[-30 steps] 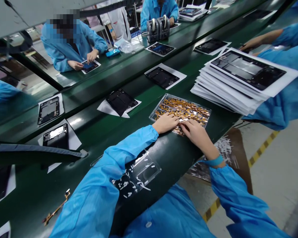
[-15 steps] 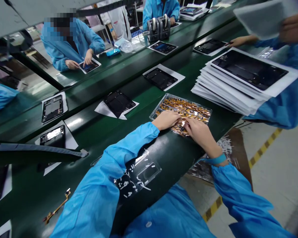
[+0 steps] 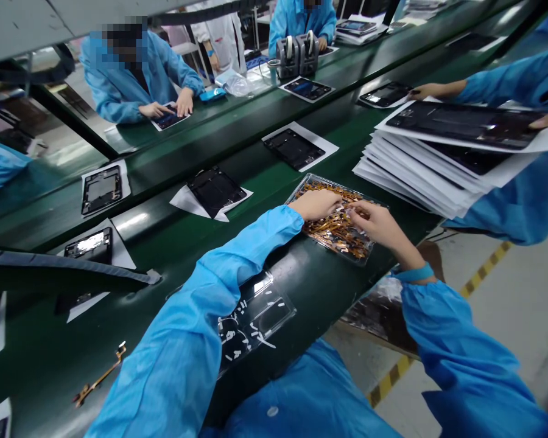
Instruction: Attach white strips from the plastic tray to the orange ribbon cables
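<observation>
Both hands, the left hand and right hand, pinch with curled fingers at thin, light, easily creased flex cables in the clear tray, probably best lifted by their edges.

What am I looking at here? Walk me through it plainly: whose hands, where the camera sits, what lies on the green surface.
There is one view, from a camera worn on a person's head, looking down at their own two bare hands in blue sleeves. The left hand and right hand both rest in a clear tray heaped with thin gold-coloured flex strips; whether either pinches one is too small to tell. The tray sits on a long green belt. Nearby lie dark panels on white sheets, a clear film with white bits, and one loose gold strip. To the right stands a stack of panels on sheets, touched by a co-worker's hand. Other people work across the belt.
</observation>
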Motion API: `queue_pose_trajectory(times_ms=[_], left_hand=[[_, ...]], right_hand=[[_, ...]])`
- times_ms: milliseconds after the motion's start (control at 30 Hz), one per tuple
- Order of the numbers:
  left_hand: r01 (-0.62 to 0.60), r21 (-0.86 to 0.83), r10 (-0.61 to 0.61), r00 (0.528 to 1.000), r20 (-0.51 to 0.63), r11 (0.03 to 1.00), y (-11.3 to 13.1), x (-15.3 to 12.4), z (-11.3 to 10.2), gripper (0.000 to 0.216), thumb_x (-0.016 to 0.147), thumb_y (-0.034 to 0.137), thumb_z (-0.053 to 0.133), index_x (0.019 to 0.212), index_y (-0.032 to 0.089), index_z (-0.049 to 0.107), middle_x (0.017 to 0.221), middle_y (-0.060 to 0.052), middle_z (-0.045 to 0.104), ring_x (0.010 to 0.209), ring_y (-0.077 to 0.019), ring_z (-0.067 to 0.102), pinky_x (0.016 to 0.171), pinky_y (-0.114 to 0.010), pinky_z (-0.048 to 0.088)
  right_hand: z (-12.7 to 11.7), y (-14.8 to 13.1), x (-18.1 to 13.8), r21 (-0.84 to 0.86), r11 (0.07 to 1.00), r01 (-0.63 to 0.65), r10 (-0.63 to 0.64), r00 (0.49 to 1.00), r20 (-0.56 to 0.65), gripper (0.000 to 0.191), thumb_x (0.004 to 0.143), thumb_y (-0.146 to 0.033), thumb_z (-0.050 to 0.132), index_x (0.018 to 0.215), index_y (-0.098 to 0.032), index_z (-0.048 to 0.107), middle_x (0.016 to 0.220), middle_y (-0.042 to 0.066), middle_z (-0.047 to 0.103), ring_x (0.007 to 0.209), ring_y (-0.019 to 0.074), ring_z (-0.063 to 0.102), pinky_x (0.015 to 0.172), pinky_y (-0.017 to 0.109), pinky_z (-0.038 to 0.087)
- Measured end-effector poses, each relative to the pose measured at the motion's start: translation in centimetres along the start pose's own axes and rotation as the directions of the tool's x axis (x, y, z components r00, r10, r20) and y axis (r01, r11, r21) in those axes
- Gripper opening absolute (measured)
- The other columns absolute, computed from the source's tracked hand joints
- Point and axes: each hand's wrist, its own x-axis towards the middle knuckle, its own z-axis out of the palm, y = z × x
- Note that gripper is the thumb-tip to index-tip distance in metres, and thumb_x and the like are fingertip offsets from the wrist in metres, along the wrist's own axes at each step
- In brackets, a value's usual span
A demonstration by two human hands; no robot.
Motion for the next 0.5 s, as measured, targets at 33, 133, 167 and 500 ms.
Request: queue_pose_trajectory(times_ms=[33,133,167,500], left_hand=[[0.000,-0.006,0.000,1.000,0.000,1.000,0.0,0.0,-0.1,0.032,0.105,0.026,0.038,0.117,0.017,0.067,0.123,-0.011,0.072,0.115,-0.0260,0.068,0.090,-0.036,0.053],[0.000,-0.019,0.000,1.000,-0.006,1.000,0.1,0.0,-0.6,0.032,0.104,0.025,0.038,0.115,0.017,0.068,0.123,-0.011,0.072,0.114,-0.0271,0.068,0.090,-0.037,0.052],[0.002,-0.023,-0.002,1.000,-0.007,1.000,0.1,0.0,-0.7,0.032,0.104,0.025,0.039,0.115,0.017,0.068,0.123,-0.011,0.072,0.114,-0.0274,0.068,0.091,-0.038,0.052],[-0.034,-0.120,0.042,0.997,0.069,0.992,-0.3,-1.2,-2.7,0.031,0.101,0.027,0.045,0.106,0.014,0.073,0.105,-0.010,0.077,0.094,-0.0199,0.070,0.086,-0.027,0.049]], right_hand=[[-0.1,-0.2,0.1,0.028,1.000,-0.013,0.013,1.000,0.005,0.041,0.091,-0.054,0.053,0.108,-0.019,0.068,0.059,0.000,0.062,0.049,0.0171,0.054,0.051,0.031,0.041],[-0.5,-0.6,0.3,0.094,0.995,-0.045,0.043,0.999,0.030,0.046,0.090,-0.057,0.057,0.111,-0.018,0.067,0.056,-0.002,0.058,0.046,0.0158,0.051,0.048,0.030,0.040],[-0.6,-0.7,0.3,0.110,0.993,-0.053,0.049,0.998,0.040,0.046,0.089,-0.057,0.058,0.112,-0.018,0.067,0.054,-0.003,0.056,0.045,0.0156,0.050,0.048,0.030,0.039],[-1.9,-3.4,0.0,0.027,0.999,0.045,-0.046,0.997,0.066,0.040,0.088,-0.057,0.061,0.101,-0.020,0.068,0.069,0.001,0.065,0.059,0.0169,0.055,0.057,0.030,0.040]])
